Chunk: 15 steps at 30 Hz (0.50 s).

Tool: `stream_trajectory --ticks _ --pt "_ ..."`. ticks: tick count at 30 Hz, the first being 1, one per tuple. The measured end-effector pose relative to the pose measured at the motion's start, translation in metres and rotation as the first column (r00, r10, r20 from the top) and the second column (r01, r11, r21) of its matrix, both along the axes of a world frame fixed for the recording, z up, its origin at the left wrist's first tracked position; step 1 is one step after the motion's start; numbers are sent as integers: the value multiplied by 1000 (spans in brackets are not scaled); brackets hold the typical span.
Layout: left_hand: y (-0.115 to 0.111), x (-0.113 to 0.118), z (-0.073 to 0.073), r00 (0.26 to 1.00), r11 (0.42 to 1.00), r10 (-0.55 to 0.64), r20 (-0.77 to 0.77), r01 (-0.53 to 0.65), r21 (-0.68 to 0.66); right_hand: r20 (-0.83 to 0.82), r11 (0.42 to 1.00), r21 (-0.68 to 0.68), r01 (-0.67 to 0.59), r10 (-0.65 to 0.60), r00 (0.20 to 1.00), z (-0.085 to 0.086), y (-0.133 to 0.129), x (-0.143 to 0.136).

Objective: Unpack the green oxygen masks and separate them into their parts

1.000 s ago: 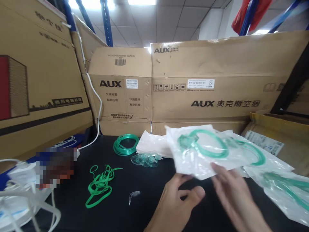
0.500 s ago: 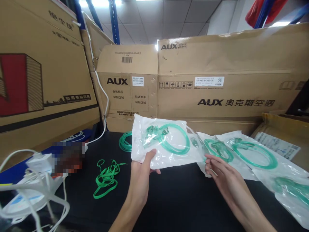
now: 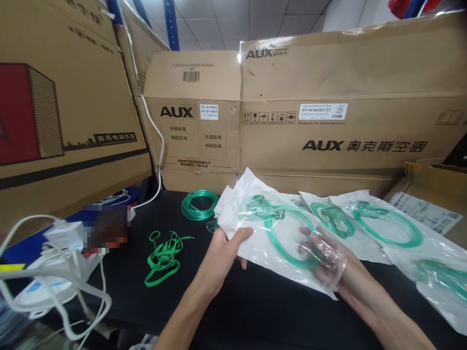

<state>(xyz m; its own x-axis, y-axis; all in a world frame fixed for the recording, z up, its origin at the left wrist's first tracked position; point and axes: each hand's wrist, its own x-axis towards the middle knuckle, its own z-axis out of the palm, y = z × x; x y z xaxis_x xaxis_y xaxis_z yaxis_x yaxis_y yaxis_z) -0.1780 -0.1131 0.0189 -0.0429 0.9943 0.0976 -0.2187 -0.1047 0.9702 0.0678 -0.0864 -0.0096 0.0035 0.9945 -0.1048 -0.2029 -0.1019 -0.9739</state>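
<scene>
My left hand [image 3: 228, 245] pinches the left part of a clear-and-white pouch [image 3: 251, 243], thumb on top and fingers underneath. Inside lies a coil of green tubing [image 3: 282, 245] with a clear green-tinted fitting [image 3: 260, 206], which looks like an oxygen mask set. My right hand [image 3: 321, 248] is inside the pouch's open right end, seen through the plastic, its fingers curled round the tubing. The pouch is tilted, its right end lower. Behind its left end, a clear piece [image 3: 211, 225] shows partly on the black table.
Further packed pouches [image 3: 386, 228] lie at the right. A bare coil of green tubing [image 3: 199, 206] sits at the back, with a tangle of green straps [image 3: 162, 262] nearer. White cables and a power strip [image 3: 54, 282] occupy the left. Cardboard boxes [image 3: 204, 121] wall the back.
My right hand has gone from beside the pouch's right edge to inside it, at the tubing. The pouch has tilted and shifted right, uncovering the bare coil behind.
</scene>
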Motion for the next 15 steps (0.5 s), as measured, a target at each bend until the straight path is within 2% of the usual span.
stream_trajectory --ticks 5,7,9,12,15 --pt "-3 -20 11 981 992 108 -158 -98 74 73 998 56 42 -47 996 20 -11 8" --pt "-3 -27 16 965 992 106 -241 -84 97 109 993 87 74 -84 990 27 -14 13" --pt "2 -29 21 916 990 112 -386 -68 124 116 989 120 88 -102 988 32 -15 17" --pt "19 -30 28 801 974 195 -566 -92 207 126 981 156 112 -132 983 34 -10 30" --pt "48 -37 40 748 951 292 -596 -163 262 137 954 208 217 -248 959 35 -2 58"
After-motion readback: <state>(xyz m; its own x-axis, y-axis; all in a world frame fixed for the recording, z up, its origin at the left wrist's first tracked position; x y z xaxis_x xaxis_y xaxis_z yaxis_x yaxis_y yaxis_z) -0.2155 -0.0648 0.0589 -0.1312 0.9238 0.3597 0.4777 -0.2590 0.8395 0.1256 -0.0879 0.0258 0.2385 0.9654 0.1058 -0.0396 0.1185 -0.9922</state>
